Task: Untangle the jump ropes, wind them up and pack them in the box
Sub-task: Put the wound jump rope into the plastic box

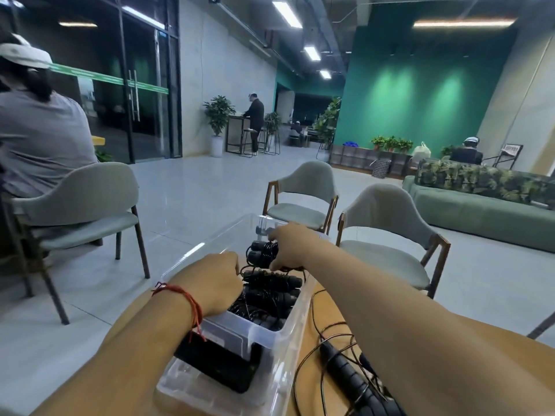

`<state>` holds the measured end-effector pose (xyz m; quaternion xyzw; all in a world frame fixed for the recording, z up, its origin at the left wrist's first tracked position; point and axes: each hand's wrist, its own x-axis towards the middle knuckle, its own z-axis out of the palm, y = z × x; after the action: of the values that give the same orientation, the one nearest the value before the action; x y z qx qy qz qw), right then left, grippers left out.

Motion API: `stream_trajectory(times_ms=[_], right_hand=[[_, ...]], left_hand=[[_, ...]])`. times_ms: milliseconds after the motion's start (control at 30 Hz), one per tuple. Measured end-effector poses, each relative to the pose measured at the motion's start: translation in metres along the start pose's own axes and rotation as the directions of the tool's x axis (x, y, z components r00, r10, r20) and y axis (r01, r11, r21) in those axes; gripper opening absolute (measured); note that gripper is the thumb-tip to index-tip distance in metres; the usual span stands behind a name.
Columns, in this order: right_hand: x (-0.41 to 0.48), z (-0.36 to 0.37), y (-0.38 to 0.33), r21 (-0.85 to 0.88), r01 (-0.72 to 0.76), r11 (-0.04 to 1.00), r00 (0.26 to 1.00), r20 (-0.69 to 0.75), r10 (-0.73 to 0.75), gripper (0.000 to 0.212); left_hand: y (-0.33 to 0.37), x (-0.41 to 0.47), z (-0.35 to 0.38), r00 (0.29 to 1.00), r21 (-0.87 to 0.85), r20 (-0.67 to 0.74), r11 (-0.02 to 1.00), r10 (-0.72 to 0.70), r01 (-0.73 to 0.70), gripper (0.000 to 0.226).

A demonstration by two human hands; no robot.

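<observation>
Nearest me, the loose jump rope (345, 370) sprawls on the counter (326, 309) under my right forearm. Its thin wire could snag my arm and tangle again. In the clear plastic box (261, 337), black wound bundles (270, 285) lie side by side. My right hand (289, 247) grips the farthest of them; let go loosely, it may spring open. My left hand (217, 280) is curled inside the box; holding anything, I cannot tell.

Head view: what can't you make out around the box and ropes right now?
All head view.
- Left hand: fingertips hidden behind its own knuckles, so grip unclear.
- Wound ropes in box: count unclear, dark and overlapping.
- Loose rope on table: cut by bottom edge, partly under right forearm.
- Black object at box's near end: partly covered by left wrist and clear plastic, unidentifiable.
</observation>
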<state>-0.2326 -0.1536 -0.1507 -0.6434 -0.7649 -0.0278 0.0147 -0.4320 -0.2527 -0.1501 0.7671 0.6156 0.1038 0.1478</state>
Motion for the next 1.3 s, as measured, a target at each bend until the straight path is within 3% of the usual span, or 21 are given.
stream_trajectory(times_ms=[167, 400, 500, 633, 700, 767, 900, 1100, 1300], right_hand=[[0.012, 0.012, -0.003, -0.074, 0.025, 0.997, 0.991, 0.133, -0.015, 0.075], [0.029, 0.006, -0.014, -0.177, 0.025, 0.984, 0.972, 0.233, 0.017, 0.038], [0.041, 0.001, -0.009, -0.154, -0.008, 0.988, 0.931, 0.360, 0.063, 0.045], [0.047, -0.008, -0.003, -0.060, -0.107, 0.992, 0.856, 0.502, 0.122, 0.074], [0.045, -0.013, -0.001, -0.047, -0.140, 0.989, 0.820, 0.554, 0.143, 0.079], [0.041, -0.014, -0.003, -0.076, -0.097, 0.992, 0.835, 0.536, 0.123, 0.074], [0.023, -0.019, -0.017, -0.189, 0.083, 0.978, 0.939, 0.343, -0.014, 0.054], [0.014, -0.018, -0.013, -0.173, 0.101, 0.980, 0.953, 0.301, -0.046, 0.047], [0.000, -0.028, -0.006, -0.336, 0.120, 0.934, 0.978, 0.201, -0.054, 0.057]], left_hand=[[0.004, -0.001, -0.004, 0.999, 0.033, 0.049, 0.999, 0.014, -0.015, 0.027], [0.009, -0.002, -0.004, 0.996, 0.050, 0.069, 0.997, 0.049, -0.052, 0.028], [0.008, 0.000, -0.003, 0.996, 0.038, 0.067, 0.997, 0.057, -0.060, 0.024], [0.003, 0.005, 0.000, 0.998, 0.044, 0.065, 0.999, 0.021, -0.023, 0.025], [0.001, 0.006, -0.001, 0.997, 0.056, 0.079, 0.998, 0.002, -0.006, 0.028], [0.000, 0.006, -0.003, 0.996, 0.064, 0.087, 0.998, 0.003, -0.008, 0.027], [0.003, 0.005, -0.002, 0.993, 0.087, 0.120, 0.996, 0.021, -0.031, 0.028], [0.002, 0.006, -0.001, 0.994, 0.081, 0.107, 0.996, 0.025, -0.034, 0.028], [0.001, 0.002, -0.004, 1.000, 0.030, 0.014, 1.000, 0.002, -0.002, 0.026]])
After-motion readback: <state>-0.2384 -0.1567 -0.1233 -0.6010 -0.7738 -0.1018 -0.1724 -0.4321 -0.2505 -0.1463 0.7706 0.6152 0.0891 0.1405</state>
